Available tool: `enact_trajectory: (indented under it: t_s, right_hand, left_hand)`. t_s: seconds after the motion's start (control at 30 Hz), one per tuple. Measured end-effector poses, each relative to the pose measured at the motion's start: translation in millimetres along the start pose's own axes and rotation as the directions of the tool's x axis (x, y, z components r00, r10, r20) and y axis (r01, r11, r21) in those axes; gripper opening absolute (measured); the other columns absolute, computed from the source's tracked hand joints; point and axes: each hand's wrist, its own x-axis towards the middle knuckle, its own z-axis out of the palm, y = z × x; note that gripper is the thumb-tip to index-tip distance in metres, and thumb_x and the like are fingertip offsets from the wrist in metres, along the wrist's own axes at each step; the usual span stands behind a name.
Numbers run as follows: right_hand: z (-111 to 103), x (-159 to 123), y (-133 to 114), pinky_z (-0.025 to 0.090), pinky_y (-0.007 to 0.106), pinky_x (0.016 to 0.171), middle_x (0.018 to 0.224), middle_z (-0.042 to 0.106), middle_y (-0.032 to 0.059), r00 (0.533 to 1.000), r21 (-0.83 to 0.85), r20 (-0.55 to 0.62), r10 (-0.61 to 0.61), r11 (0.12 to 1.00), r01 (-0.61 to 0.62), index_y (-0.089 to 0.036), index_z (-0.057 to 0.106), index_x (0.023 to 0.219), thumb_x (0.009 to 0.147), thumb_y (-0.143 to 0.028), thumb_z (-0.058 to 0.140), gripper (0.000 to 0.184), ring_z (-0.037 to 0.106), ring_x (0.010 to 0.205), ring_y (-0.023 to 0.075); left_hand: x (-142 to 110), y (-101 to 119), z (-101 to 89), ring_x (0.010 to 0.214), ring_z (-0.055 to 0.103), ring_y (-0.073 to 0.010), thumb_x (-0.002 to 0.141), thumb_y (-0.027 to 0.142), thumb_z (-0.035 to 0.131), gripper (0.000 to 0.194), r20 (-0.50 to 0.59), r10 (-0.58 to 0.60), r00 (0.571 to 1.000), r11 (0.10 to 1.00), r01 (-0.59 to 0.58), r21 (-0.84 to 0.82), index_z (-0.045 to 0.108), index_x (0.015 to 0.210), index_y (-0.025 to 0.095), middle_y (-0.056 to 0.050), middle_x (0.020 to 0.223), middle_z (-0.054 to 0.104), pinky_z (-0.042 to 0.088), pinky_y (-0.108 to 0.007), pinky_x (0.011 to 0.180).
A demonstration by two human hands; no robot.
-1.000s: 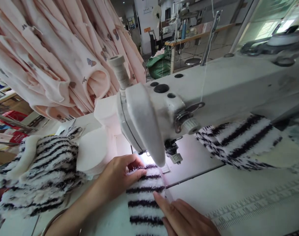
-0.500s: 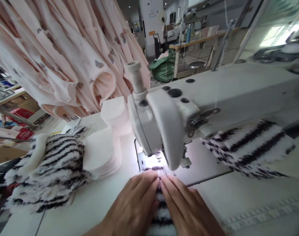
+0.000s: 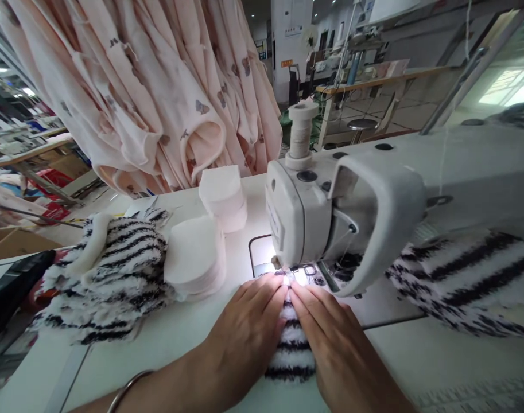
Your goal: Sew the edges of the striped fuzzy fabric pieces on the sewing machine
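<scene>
A narrow piece of fluffy black-and-white striped fabric (image 3: 291, 353) lies on the table under the sewing machine's lit needle area. My left hand (image 3: 248, 330) presses and grips its left edge, fingers held together and fingertips close to the presser foot. On the right edge, my right hand (image 3: 330, 327) does the same, its fingertips nearly touching the left ones. The fabric's far end is hidden by my fingers and the sewing machine (image 3: 305, 218). Its near end shows between my wrists.
Left of my hands stand two stacks of pale rounded pads (image 3: 195, 255) and a pile of striped fluffy fabric (image 3: 119, 275). More striped fabric (image 3: 468, 281) lies beneath the machine arm. Pink printed garments (image 3: 171, 97) hang behind. A ruler (image 3: 481, 396) lies at the lower right.
The view has shifted, so the machine appears further right. Both hands and the striped piece have moved forward toward the needle, and the fabric's near end has come into sight.
</scene>
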Motion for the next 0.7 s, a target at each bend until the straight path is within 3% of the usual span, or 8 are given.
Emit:
enact_trajectory:
  t_s: [0.17, 0.27, 0.4, 0.5, 0.7]
  right_hand:
    - [-5.5, 2.6, 3.0, 0.049, 0.039, 0.080, 0.115, 0.056, 0.0125, 0.988, 0.157, 0.126, 0.086, 0.982, -0.105, -0.008, 0.052, 0.122, 0.081, 0.000, 0.025, 0.050, 0.051, 0.103, 0.0227]
    - [-13.0, 6.5, 15.3, 0.048, 0.040, 0.086, 0.111, 0.054, 0.0121, 0.976, 0.296, 0.212, 0.044, 0.949, -0.107, -0.012, 0.046, 0.127, 0.083, 0.001, 0.027, 0.050, 0.050, 0.102, 0.0211]
    - [-21.5, 14.6, 39.8, 0.048, 0.028, 0.074, 0.102, 0.053, 0.0065, 0.944, 0.487, 0.320, -0.085, 0.869, -0.086, -0.019, 0.053, 0.113, 0.085, 0.000, 0.035, 0.038, 0.051, 0.090, 0.0151]
    - [-20.6, 20.4, 50.4, 0.042, 0.025, 0.063, 0.091, 0.052, 0.0042, 0.944, 0.513, 0.290, -0.159, 0.858, -0.013, -0.017, 0.057, 0.095, 0.085, 0.001, 0.036, 0.030, 0.049, 0.081, 0.0135]
    - [-10.7, 23.0, 49.2, 0.035, 0.025, 0.060, 0.083, 0.049, 0.0024, 0.953, 0.486, 0.242, -0.183, 0.873, 0.044, -0.015, 0.055, 0.080, 0.086, -0.001, 0.041, 0.021, 0.044, 0.077, 0.0134]
  left_hand:
    - [0.9, -0.9, -4.9, 0.111, 0.050, -0.0270, 0.087, 0.009, 0.040, 0.019, 0.017, 0.025, 1.000, 1.000, -0.025, -0.017, 0.054, 0.098, 0.015, -0.012, 0.104, 0.059, 0.050, -0.046, 0.087]
    - [-1.6, 0.3, -17.2, 0.109, 0.051, -0.0225, 0.088, 0.009, 0.044, 0.030, 0.021, 0.035, 0.999, 0.995, -0.033, -0.094, 0.049, 0.116, 0.015, -0.011, 0.113, 0.057, 0.048, -0.040, 0.091]
    - [-12.7, -1.0, -31.8, 0.087, 0.059, -0.0144, 0.087, 0.015, 0.053, 0.015, 0.098, -0.050, 0.994, 0.966, 0.073, -0.247, 0.058, 0.099, 0.021, -0.002, 0.097, 0.061, 0.051, -0.028, 0.076]
    - [-20.7, -4.4, -30.6, 0.078, 0.058, -0.0124, 0.086, 0.015, 0.054, 0.009, 0.173, -0.069, 0.982, 0.948, 0.119, -0.295, 0.060, 0.089, 0.021, -0.001, 0.089, 0.060, 0.048, -0.025, 0.068]
    - [-18.9, -4.0, -21.7, 0.076, 0.053, -0.0129, 0.087, 0.012, 0.050, 0.009, 0.184, -0.033, 0.982, 0.952, 0.087, -0.294, 0.057, 0.084, 0.016, -0.003, 0.085, 0.056, 0.045, -0.025, 0.066]
